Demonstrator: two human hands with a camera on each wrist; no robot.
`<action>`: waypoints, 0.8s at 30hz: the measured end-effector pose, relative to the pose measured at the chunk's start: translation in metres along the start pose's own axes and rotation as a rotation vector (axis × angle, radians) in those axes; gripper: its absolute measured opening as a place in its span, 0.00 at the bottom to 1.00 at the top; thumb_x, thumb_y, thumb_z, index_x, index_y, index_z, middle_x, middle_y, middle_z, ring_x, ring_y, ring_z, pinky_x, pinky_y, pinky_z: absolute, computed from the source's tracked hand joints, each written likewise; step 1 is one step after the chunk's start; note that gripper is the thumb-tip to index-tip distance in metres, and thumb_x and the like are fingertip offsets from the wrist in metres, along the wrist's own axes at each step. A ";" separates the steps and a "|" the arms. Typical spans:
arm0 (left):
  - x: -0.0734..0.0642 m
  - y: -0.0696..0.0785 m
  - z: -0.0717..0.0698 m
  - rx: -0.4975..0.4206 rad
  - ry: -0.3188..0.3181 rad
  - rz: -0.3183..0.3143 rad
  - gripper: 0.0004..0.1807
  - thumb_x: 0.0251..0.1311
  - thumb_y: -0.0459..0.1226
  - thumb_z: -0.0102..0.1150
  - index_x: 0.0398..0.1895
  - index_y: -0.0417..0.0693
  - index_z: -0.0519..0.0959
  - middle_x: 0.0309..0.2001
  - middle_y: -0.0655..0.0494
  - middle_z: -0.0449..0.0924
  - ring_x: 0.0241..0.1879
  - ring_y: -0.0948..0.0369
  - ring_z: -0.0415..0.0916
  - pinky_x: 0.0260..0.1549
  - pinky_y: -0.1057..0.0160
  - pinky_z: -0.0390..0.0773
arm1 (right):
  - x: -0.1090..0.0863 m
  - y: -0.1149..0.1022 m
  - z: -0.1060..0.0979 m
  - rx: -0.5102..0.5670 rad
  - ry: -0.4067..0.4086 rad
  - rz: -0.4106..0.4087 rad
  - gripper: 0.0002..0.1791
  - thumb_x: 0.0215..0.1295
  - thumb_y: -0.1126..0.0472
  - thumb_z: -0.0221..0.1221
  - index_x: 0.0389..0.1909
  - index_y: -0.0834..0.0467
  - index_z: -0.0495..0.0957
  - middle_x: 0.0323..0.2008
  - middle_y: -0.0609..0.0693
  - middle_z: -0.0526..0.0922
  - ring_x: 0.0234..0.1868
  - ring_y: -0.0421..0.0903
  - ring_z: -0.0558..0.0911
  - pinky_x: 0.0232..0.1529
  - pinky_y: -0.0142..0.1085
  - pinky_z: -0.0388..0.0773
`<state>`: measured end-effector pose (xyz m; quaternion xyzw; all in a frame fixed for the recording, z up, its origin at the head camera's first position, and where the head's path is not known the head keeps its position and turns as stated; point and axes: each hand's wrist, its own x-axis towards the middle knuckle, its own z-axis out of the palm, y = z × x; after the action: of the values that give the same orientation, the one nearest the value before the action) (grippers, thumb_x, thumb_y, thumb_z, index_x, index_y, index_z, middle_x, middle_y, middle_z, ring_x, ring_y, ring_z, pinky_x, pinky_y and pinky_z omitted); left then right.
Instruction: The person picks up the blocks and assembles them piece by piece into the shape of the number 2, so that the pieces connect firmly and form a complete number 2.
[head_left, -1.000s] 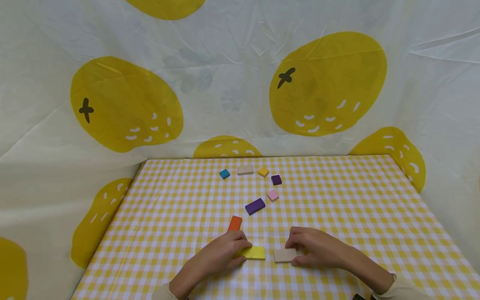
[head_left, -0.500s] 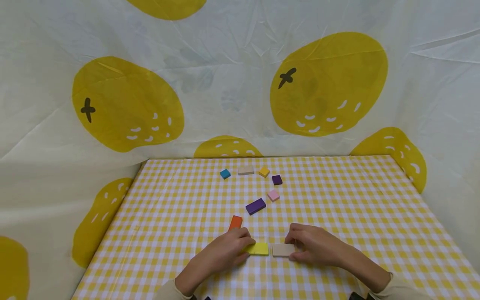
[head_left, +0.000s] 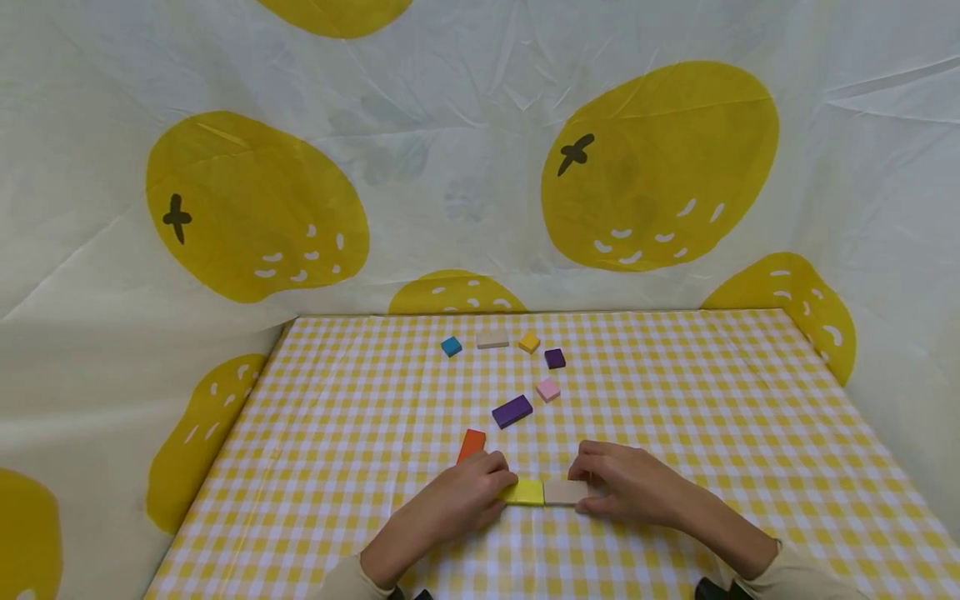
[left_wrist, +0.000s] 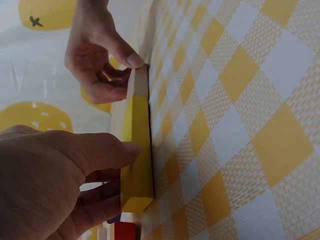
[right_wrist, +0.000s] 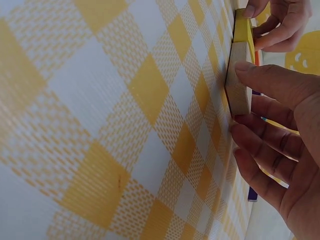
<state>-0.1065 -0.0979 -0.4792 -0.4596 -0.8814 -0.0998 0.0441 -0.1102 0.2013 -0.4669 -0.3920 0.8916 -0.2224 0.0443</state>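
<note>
My left hand (head_left: 467,497) pinches a flat yellow wooden block (head_left: 527,492) between thumb and fingers. On the other side, my right hand (head_left: 632,485) pinches a plain wood-coloured block (head_left: 562,492) by its right part. The two blocks lie flat on the cloth, end to end in one line, their short ends meeting. In the left wrist view the yellow block (left_wrist: 137,155) runs straight into the plain one (left_wrist: 138,82). An orange-red block (head_left: 472,445) lies just beyond the left hand, its near end covered by the hand.
Farther back lie a long purple block (head_left: 512,412), a pink square block (head_left: 548,389), a dark purple one (head_left: 555,358), an orange-yellow one (head_left: 529,342), another plain block (head_left: 492,339) and a blue one (head_left: 452,346). A yellow checked tablecloth (head_left: 337,442) covers the table; a fruit-print curtain (head_left: 450,208) hangs behind.
The yellow block has slid right and slightly away from me, and the plain block slightly left and away. The gap between them has closed. Both hands moved with their blocks.
</note>
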 end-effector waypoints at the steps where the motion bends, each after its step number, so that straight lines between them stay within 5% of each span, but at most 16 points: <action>1: 0.001 0.000 0.000 0.005 -0.004 -0.006 0.13 0.61 0.39 0.71 0.49 0.50 0.84 0.45 0.60 0.78 0.43 0.66 0.75 0.39 0.75 0.76 | 0.000 0.000 0.000 -0.002 0.002 0.001 0.13 0.60 0.49 0.71 0.42 0.49 0.84 0.37 0.36 0.76 0.33 0.30 0.70 0.33 0.27 0.74; 24: 0.015 -0.005 -0.005 0.049 -0.037 -0.031 0.11 0.62 0.39 0.70 0.47 0.51 0.85 0.45 0.59 0.79 0.42 0.64 0.77 0.40 0.73 0.78 | 0.010 0.002 0.003 -0.083 0.071 0.023 0.15 0.57 0.50 0.73 0.42 0.51 0.85 0.37 0.38 0.75 0.33 0.30 0.68 0.32 0.27 0.74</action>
<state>-0.1189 -0.0896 -0.4725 -0.4463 -0.8913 -0.0703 0.0375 -0.1177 0.1948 -0.4692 -0.3749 0.9055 -0.1986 -0.0009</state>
